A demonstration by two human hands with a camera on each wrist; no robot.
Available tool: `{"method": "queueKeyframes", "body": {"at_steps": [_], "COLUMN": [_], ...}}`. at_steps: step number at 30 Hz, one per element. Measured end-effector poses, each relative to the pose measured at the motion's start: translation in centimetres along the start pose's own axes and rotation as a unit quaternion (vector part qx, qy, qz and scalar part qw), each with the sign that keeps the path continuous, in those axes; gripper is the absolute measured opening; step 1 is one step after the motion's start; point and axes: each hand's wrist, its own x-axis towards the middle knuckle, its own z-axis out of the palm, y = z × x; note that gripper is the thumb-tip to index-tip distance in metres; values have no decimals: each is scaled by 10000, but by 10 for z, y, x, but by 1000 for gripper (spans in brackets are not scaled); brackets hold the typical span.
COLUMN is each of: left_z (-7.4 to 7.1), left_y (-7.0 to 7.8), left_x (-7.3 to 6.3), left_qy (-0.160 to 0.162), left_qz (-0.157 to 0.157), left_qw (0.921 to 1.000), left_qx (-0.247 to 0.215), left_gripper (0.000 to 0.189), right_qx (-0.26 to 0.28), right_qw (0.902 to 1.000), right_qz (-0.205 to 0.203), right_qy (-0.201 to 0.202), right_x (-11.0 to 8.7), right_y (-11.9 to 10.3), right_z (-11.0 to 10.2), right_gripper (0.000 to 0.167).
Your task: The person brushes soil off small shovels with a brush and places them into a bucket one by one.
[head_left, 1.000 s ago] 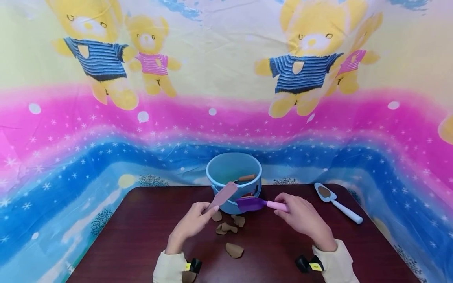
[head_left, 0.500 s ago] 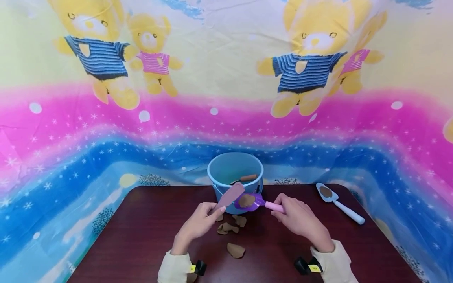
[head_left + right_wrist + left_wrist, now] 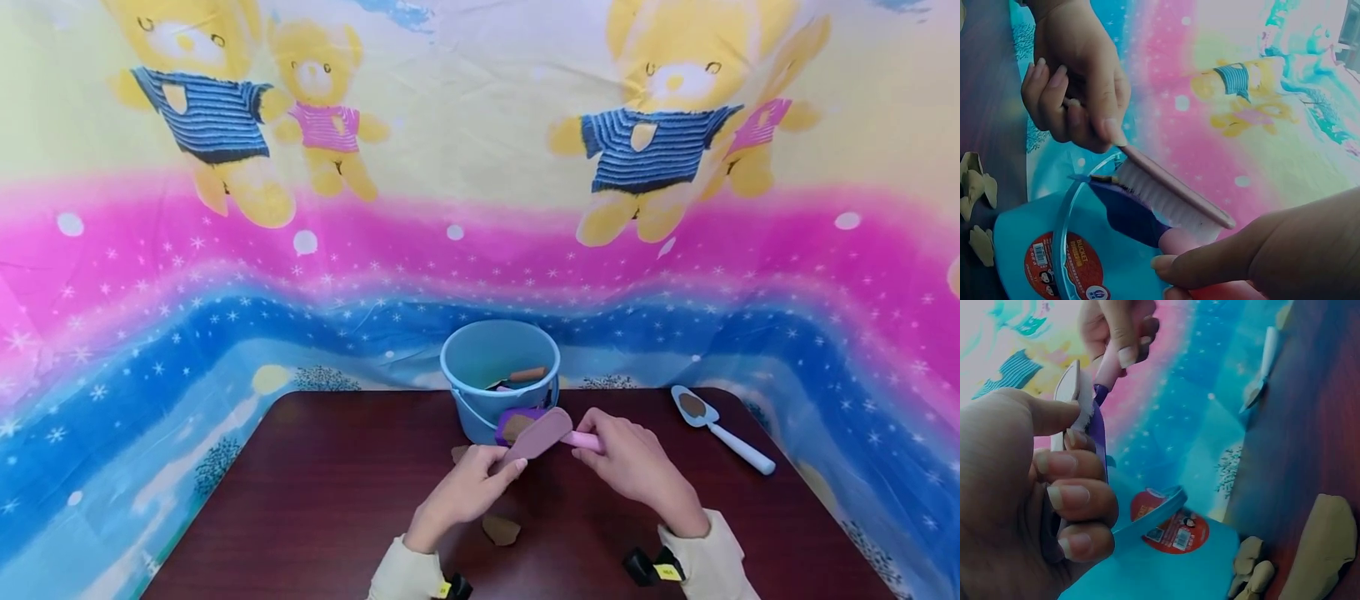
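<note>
My left hand [image 3: 472,487] grips a pink brush [image 3: 546,432] by its handle. White bristles [image 3: 1150,187] show under its back in the right wrist view. With my right hand [image 3: 637,458] I hold the pink handle of a small purple shovel [image 3: 1125,215], its blade in front of the blue bucket [image 3: 476,407]. A flat brown piece [image 3: 516,427] lies on the blade. The brush overlaps the shovel in the head view, and its bristles sit right at the shovel's upper side. Another brown piece [image 3: 500,530] lies on the table below my left hand.
Several curled brown pieces [image 3: 974,184] lie on the table beside the bucket. A brown-handled tool [image 3: 527,375] rests inside the bucket. At the right of the dark table [image 3: 322,483] lies a white-handled trowel [image 3: 735,448] bearing a brown piece. A printed bear cloth [image 3: 465,275] hangs behind.
The left hand has moved right with the brush, from beside the bucket to over the shovel. The shovel's blade has tipped to show the brown piece on it; the right hand has barely moved.
</note>
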Motion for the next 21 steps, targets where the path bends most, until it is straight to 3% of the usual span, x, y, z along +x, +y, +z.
{"method": "queueKeyframes", "body": {"at_steps": [15,21], "left_z": [-10,-14], "left_y": [-11,-12], "left_x": [-3,-3], "left_qy": [282,306], "left_qz": [-430,-530], "left_qw": [9951,9938], "left_qx": [841,926], "left_gripper": [35,35], "right_qx": [-186,-134], "right_qw": [9998,9999], "right_qz": [-36,-48], "right_qy": [25,9], "right_x": [1,2], "right_y": [3,4], "right_z": [0,0], "right_gripper": [21,21]}}
